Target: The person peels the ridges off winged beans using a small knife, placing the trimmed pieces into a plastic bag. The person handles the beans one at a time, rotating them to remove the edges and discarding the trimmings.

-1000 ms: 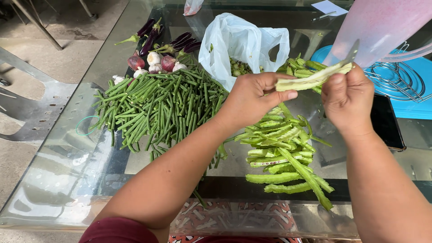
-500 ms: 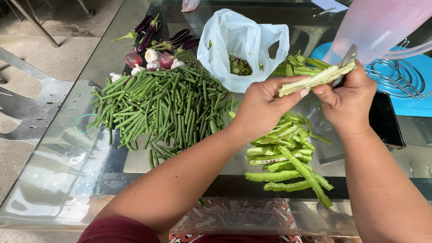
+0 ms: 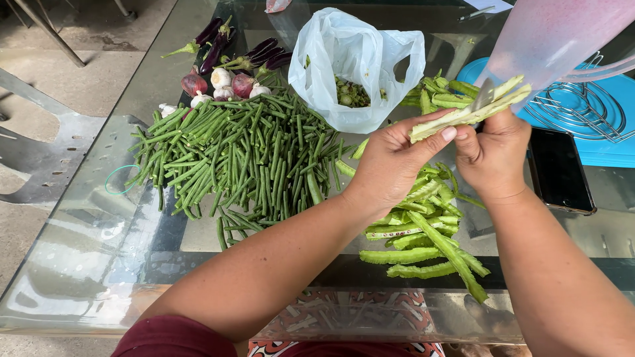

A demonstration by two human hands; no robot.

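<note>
My left hand (image 3: 397, 162) grips the near end of a long pale green winged bean (image 3: 469, 109), held up above the table. My right hand (image 3: 493, 155) is closed on a small knife (image 3: 481, 98) whose blade lies against the bean's far half. Beneath both hands lies a heap of green winged beans (image 3: 426, 231) on the glass table (image 3: 99, 251). A white plastic bag (image 3: 350, 66) with green scraps inside stands open just beyond my left hand.
A big pile of long green beans (image 3: 245, 155) covers the table's middle left. Behind it lie purple eggplants (image 3: 225, 49), onions and garlic (image 3: 221, 82). A black phone (image 3: 559, 172), a blue tray with a wire rack (image 3: 585, 109) and a pink translucent jug (image 3: 562, 33) stand at right.
Both hands have kept the winged bean raised and turned it slightly; the knife has slid along the bean toward its far end. The camera has tilted a little.
</note>
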